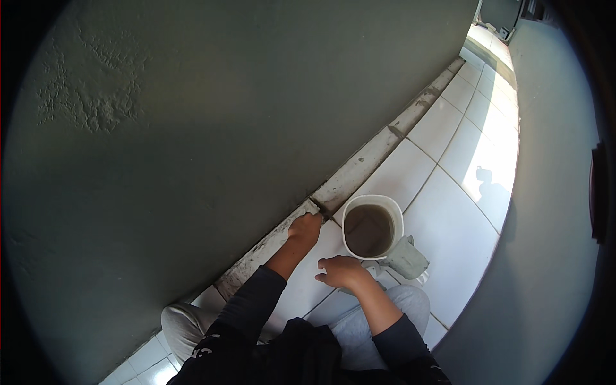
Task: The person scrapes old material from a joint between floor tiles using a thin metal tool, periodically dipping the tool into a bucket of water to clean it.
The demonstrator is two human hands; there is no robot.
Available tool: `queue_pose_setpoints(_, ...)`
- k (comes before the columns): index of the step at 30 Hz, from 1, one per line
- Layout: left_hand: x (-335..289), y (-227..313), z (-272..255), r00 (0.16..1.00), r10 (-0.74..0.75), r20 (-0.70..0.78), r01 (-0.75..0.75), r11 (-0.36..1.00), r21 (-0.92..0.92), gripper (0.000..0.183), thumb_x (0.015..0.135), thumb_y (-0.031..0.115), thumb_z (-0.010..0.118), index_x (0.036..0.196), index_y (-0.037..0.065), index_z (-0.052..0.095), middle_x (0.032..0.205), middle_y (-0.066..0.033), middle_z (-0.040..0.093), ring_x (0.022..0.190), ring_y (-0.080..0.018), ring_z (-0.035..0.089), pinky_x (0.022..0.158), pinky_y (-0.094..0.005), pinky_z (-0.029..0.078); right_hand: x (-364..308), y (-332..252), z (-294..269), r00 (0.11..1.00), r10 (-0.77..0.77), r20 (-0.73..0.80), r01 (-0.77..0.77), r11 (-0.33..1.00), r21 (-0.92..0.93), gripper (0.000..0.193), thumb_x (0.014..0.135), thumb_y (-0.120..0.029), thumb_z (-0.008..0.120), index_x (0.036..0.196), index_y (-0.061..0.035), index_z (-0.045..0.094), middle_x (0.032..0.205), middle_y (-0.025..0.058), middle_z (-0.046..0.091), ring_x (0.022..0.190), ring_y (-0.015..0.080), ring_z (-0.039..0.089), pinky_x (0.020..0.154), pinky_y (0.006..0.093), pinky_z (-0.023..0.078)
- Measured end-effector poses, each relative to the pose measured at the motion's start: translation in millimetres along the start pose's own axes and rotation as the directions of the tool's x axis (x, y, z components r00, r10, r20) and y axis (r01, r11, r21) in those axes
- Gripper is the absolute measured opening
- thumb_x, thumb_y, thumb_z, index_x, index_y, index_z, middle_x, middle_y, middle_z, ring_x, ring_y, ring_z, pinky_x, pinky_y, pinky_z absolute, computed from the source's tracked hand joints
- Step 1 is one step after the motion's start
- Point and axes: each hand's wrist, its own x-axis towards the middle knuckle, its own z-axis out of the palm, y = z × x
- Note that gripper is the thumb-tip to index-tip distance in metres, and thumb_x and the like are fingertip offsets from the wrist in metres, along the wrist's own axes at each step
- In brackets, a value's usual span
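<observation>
My left hand [306, 228] is closed in a fist against the worn, dirt-marked white baseboard [276, 234], beside a dark gap between two of its pieces. Whatever it may be gripping is hidden under the fingers. Over the floor tiles, my right hand [345, 271] is held with thumb and forefinger apart and nothing between them. Just beyond it stands a white bucket [372, 199] with murky brown water [369, 231] inside. A crumpled-looking grey-green piece [405, 258], perhaps cloth, lies against the bucket's near right side.
A dark grey wall [192, 128] with peeling paint rises on the left. White floor tiles [449, 212] run away to a sunlit stretch at the far right. Another pale wall [555, 192] bounds the right side. My bent knees [410, 305] are close below my hands.
</observation>
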Motion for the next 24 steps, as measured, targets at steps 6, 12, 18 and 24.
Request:
queue_pose_setpoints(6,-8,-2,11,0.999,-0.025,0.02,0.025,0.999,-0.039,0.027,0.077,0.001,0.05,0.102,0.005,0.057,0.096,-0.0197,0.058,0.09,-0.0339,0.06,0.076,-0.041,0.051,1,-2,-1,1.0,-0.011,-0.001,0.011,1.0,-0.005,0.038,0.083,-0.04,0.052,0.108,-0.0115,0.056,0.105,0.0112,0.061,0.1,0.0279,0.057,0.081,0.0401,0.045)
queue_pose_setpoints(12,-11,-2,12,1.0,-0.015,0.002,0.015,0.999,-0.033,0.027,0.076,0.0,0.049,0.101,0.005,0.057,0.094,-0.0202,0.059,0.09,-0.0325,0.061,0.076,-0.0414,0.05,0,2,1,1.0,-0.002,-0.001,0.002,1.0,-0.009,0.038,0.083,-0.039,0.052,0.108,-0.0116,0.056,0.104,0.011,0.061,0.099,0.0277,0.057,0.082,0.0397,0.045)
queue_pose_setpoints(18,5,-7,6,0.999,-0.034,0.021,0.035,0.997,-0.072,0.027,0.075,-0.001,0.049,0.101,0.005,0.057,0.094,-0.0197,0.059,0.091,-0.0339,0.06,0.076,-0.0418,0.05,1,-5,-5,1.0,-0.014,0.009,0.014,1.0,-0.006,0.037,0.083,-0.038,0.052,0.108,-0.011,0.056,0.104,0.01,0.061,0.1,0.0275,0.057,0.082,0.0392,0.045)
queue_pose_setpoints(24,-12,-5,21,0.999,0.007,-0.043,-0.01,0.997,-0.08,0.027,0.074,-0.001,0.05,0.1,0.005,0.056,0.091,-0.0199,0.058,0.087,-0.0348,0.06,0.073,-0.0416,0.05,-3,-1,-5,1.0,-0.005,-0.009,0.005,1.0,-0.001,0.037,0.083,-0.038,0.053,0.107,-0.0108,0.056,0.103,0.01,0.061,0.099,0.0273,0.057,0.081,0.0393,0.045)
